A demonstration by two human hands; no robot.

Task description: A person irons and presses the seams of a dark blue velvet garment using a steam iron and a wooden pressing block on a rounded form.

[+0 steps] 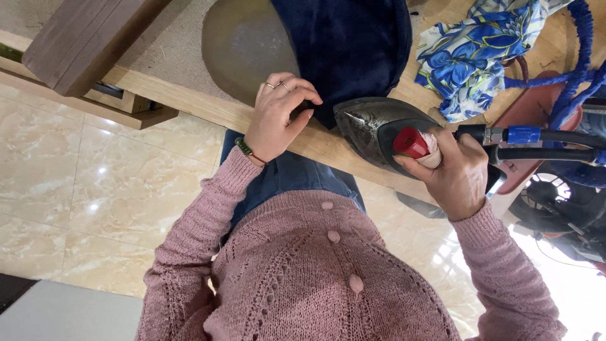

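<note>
A dark navy velvet cloth [344,50] lies over a rounded grey pressing pad [237,44] on the wooden table. My left hand [281,117], with rings and a green bead bracelet, pinches the near edge of the navy cloth. My right hand [451,170] grips the cloth-wrapped handle of a steam iron [372,129] with a red knob. The iron's dark metal soleplate points at the cloth's edge, just right of my left hand.
A blue and white floral fabric [470,53] lies at the table's right. Blue-wrapped hoses [571,69] run from the iron's rear past a reddish mat. The wooden table edge [189,104] runs across; a marble floor [82,189] lies below. A black fan-like device [558,208] stands at right.
</note>
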